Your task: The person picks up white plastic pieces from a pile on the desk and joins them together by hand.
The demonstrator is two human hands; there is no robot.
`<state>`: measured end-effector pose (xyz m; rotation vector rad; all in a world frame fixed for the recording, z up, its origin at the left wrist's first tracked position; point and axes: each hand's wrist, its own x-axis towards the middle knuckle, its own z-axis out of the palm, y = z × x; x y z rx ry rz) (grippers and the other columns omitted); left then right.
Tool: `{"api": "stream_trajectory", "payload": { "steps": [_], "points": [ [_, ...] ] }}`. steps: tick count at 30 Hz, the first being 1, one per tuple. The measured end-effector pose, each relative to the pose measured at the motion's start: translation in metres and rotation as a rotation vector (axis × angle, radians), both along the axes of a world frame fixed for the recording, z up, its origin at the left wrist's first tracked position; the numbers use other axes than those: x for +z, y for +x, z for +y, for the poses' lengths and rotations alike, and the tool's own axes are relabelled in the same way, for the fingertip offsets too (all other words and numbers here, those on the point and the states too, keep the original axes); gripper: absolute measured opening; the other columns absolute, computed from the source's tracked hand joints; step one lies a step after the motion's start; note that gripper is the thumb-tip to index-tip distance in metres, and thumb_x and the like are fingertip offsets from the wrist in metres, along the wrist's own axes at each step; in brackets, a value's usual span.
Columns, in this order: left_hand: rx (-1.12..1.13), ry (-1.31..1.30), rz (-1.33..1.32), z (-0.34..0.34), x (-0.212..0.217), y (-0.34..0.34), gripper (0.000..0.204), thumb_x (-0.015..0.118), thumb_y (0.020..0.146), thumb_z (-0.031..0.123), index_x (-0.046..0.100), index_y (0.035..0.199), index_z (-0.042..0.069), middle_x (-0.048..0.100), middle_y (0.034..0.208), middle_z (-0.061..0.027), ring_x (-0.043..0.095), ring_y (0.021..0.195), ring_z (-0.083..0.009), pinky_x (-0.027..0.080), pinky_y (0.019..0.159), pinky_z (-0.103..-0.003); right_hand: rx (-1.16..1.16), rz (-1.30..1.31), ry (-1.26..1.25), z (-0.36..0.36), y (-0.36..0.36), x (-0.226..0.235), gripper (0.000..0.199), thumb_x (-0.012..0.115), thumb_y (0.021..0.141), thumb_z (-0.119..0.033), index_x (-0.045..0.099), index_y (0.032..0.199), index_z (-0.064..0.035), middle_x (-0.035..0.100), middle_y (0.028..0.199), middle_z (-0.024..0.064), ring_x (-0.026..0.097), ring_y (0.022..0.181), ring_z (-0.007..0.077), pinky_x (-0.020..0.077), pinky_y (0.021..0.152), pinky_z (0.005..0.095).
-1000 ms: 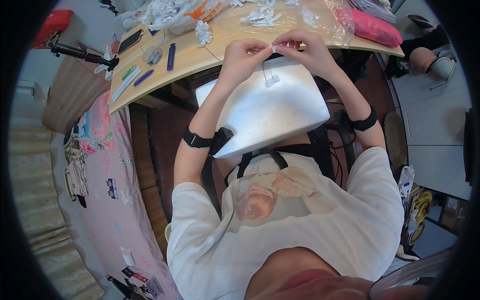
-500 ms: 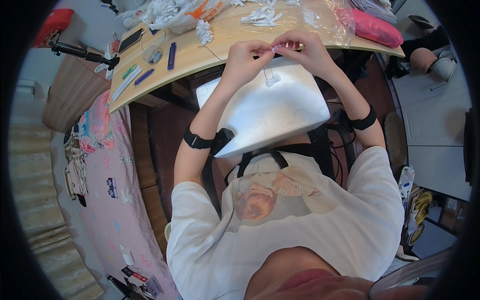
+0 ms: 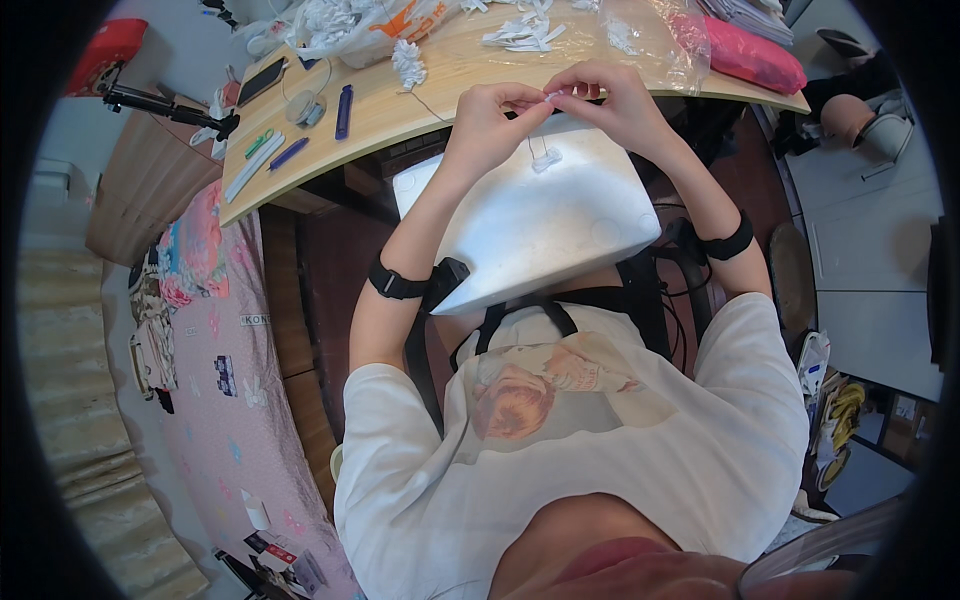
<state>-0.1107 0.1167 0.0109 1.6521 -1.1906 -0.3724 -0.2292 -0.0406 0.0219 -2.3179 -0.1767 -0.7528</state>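
My left hand (image 3: pixel 497 122) and my right hand (image 3: pixel 612 100) meet above the near edge of the table. Fingertips of both are pinched on a small white piece (image 3: pixel 552 97), too small to name. A white foam block (image 3: pixel 540 235) lies across my lap below them. On its far part rests a small whitish, see-through piece (image 3: pixel 546 161), with thin dark threads rising from it toward my fingers. A thin cord (image 3: pixel 430 107) runs from beside my left hand to a ruffled white bunch (image 3: pixel 408 64) on the table.
On the wooden table (image 3: pixel 370 120) are a dark blue cutter-like tool (image 3: pixel 343 112), a blue pen (image 3: pixel 287 154), a phone (image 3: pixel 262 82), loose white strips (image 3: pixel 525 35), a plastic bag (image 3: pixel 350 35) and a pink package (image 3: pixel 752 55). A pink-covered bed (image 3: pixel 225 420) is at left.
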Motion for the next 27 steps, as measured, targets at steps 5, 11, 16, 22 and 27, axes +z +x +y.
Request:
{"api": "stream_trajectory", "payload": {
  "steps": [5, 11, 16, 22, 27],
  "points": [
    [-0.005, -0.025, 0.029, 0.001, -0.005, 0.003, 0.019, 0.066, 0.082, 0.014, 0.068, 0.091, -0.003, 0.067, 0.081, -0.0057, 0.057, 0.074, -0.0084, 0.046, 0.068, -0.023, 0.007, 0.045, -0.004, 0.001, -0.002, 0.002, 0.015, 0.066, 0.080, -0.011, 0.068, 0.094, -0.0033, 0.065, 0.077, 0.0028, 0.052, 0.066, 0.0080, 0.0405, 0.060, 0.0213],
    [0.008, -0.019, -0.003, 0.004, -0.008, 0.010, 0.014, 0.064, 0.082, 0.011, 0.066, 0.085, -0.002, 0.064, 0.075, -0.0032, 0.055, 0.070, -0.0073, 0.044, 0.065, -0.021, -0.019, 0.118, 0.226, -0.009, -0.002, -0.006, 0.018, 0.067, 0.083, -0.018, 0.070, 0.095, -0.0045, 0.067, 0.081, 0.0032, 0.057, 0.071, 0.0075, 0.0447, 0.064, 0.0201],
    [0.025, 0.042, 0.094, 0.003, -0.018, 0.018, 0.014, 0.061, 0.082, 0.012, 0.064, 0.080, -0.001, 0.061, 0.072, -0.0003, 0.051, 0.067, -0.0058, 0.040, 0.061, -0.021, -0.023, 0.241, 0.242, -0.007, 0.005, -0.001, 0.019, 0.069, 0.081, -0.017, 0.070, 0.094, -0.0038, 0.067, 0.081, 0.0046, 0.059, 0.071, 0.0074, 0.0468, 0.065, 0.0211],
    [-0.021, 0.204, 0.198, 0.000, -0.022, 0.025, 0.016, 0.057, 0.083, 0.018, 0.060, 0.077, 0.003, 0.056, 0.073, 0.0013, 0.048, 0.070, -0.0059, 0.038, 0.063, -0.020, 0.052, 0.387, 0.504, -0.021, 0.020, -0.017, 0.020, 0.070, 0.078, -0.013, 0.067, 0.092, 0.0015, 0.067, 0.080, 0.0069, 0.063, 0.075, 0.0096, 0.0492, 0.069, 0.0217],
    [0.029, 0.344, 0.191, 0.000, -0.030, 0.021, 0.017, 0.056, 0.083, 0.021, 0.054, 0.076, 0.006, 0.049, 0.073, 0.0025, 0.043, 0.072, -0.0072, 0.035, 0.066, -0.021, 0.047, 0.500, 0.491, -0.021, 0.027, -0.022, 0.016, 0.067, 0.079, -0.011, 0.066, 0.090, 0.0005, 0.066, 0.079, 0.0040, 0.062, 0.072, 0.0075, 0.0478, 0.066, 0.0189]
  ]
}}
